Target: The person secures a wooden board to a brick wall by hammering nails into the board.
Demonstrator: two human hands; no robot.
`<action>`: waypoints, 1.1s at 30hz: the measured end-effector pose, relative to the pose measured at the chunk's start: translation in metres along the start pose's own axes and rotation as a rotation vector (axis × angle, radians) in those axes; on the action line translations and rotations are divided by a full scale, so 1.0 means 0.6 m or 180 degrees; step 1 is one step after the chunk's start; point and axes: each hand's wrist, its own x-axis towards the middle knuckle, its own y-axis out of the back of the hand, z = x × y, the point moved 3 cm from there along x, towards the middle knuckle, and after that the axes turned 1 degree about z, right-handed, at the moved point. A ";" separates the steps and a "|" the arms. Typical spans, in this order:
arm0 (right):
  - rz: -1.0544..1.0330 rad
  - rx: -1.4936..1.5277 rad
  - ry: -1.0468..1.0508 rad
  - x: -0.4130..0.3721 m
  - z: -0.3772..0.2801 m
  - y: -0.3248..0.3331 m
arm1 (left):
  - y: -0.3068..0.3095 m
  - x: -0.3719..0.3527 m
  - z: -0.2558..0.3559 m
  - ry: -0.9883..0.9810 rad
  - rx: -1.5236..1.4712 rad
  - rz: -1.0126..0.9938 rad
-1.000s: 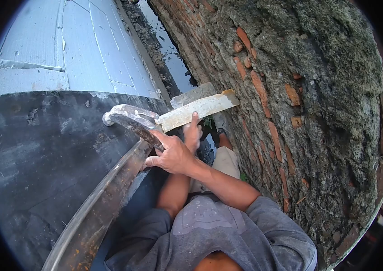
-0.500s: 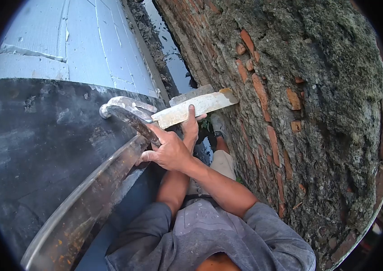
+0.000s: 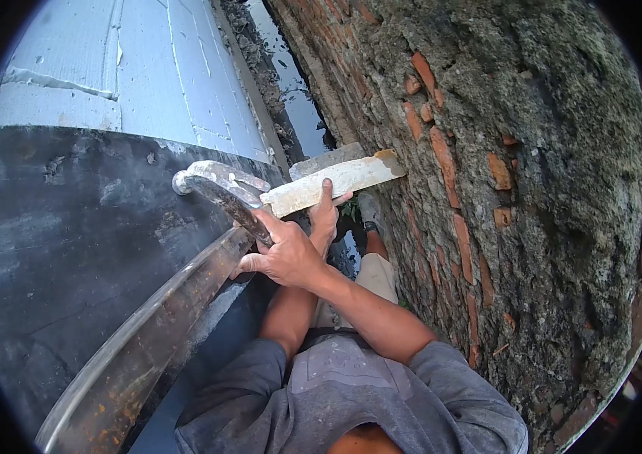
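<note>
My arms are crossed. My right hand [image 3: 287,253] is closed round the dark handle of a claw hammer [image 3: 219,175], whose head is smeared white. The hammer lies over the end of a long metal beam [image 3: 139,333], and my right thumb is at the beam's edge. My left hand [image 3: 325,219] grips a pale, short board [image 3: 336,181] from below, one finger up against its face. The board spans from near the hammer toward the brick wall, its far end brownish. Behind it sits a grey block-like piece [image 3: 328,160].
A rough, mossy brick wall [image 3: 533,212] rises on the right. At left is a dark sheet-like surface [image 3: 64,234], with pale blue-white blocks [image 3: 155,76] beyond. Between them runs a narrow gap with wet ground [image 3: 294,91]. My foot [image 3: 371,227] stands low in the gap.
The whole view has shifted slightly. Both hands, the hammer and the board keep almost the same places relative to one another.
</note>
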 end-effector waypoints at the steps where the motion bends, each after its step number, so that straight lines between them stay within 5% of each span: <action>1: 0.0042 -0.0023 -0.0024 -0.002 -0.007 0.005 | -0.001 0.000 -0.001 -0.0093 -0.0037 0.0040; 5: -0.0060 0.0407 -0.0094 -0.001 -0.018 0.003 | 0.003 -0.005 0.002 0.0258 0.0045 0.0265; 9: 0.0147 0.0684 -0.0209 -0.005 -0.017 0.010 | -0.011 -0.001 0.005 -0.0695 -0.0273 0.0444; 11: 0.0228 0.0117 -0.0153 -0.007 -0.005 0.038 | 0.008 0.000 0.001 0.0324 0.0225 0.0131; 13: 0.0381 -0.1036 -0.0002 -0.008 0.009 0.069 | 0.032 0.007 -0.007 0.0634 0.0531 0.0014; 15: 0.0753 -0.0470 -0.0400 -0.023 0.026 0.092 | 0.053 0.013 -0.020 0.0943 0.0827 -0.0104; 17: 0.1154 -0.0726 -0.0687 -0.046 0.046 0.114 | 0.043 0.012 -0.015 0.0858 -0.0764 -0.0963; 18: 0.1146 -0.0728 -0.0693 -0.059 0.055 0.122 | 0.015 0.011 -0.018 -0.0102 0.0156 0.0118; 19: 0.1098 -0.0767 -0.0755 -0.074 0.064 0.129 | 0.039 0.028 -0.037 -0.0095 0.0154 0.0131; 21: 0.1039 -0.0795 -0.0848 -0.105 0.074 0.125 | 0.090 0.053 -0.079 -0.1586 0.2094 -0.1353; 22: 0.0908 -0.0889 -0.0796 -0.117 0.076 0.118 | 0.077 0.039 -0.056 0.0328 0.1135 -0.1218; 23: 0.0778 -0.0980 -0.0736 -0.126 0.077 0.110 | 0.028 0.019 -0.011 0.0972 -0.0243 -0.0155; 25: 0.0806 -0.1192 -0.0591 -0.123 0.092 0.092 | 0.007 0.003 0.022 0.0354 -0.0237 -0.0605; 28: 0.0478 -0.2212 -0.1067 -0.100 0.157 0.074 | 0.007 -0.001 0.022 0.0378 0.0025 -0.0631; 33: 0.0602 -0.1724 -0.0931 -0.122 0.155 0.070 | 0.017 -0.006 0.024 0.0549 0.0145 -0.0823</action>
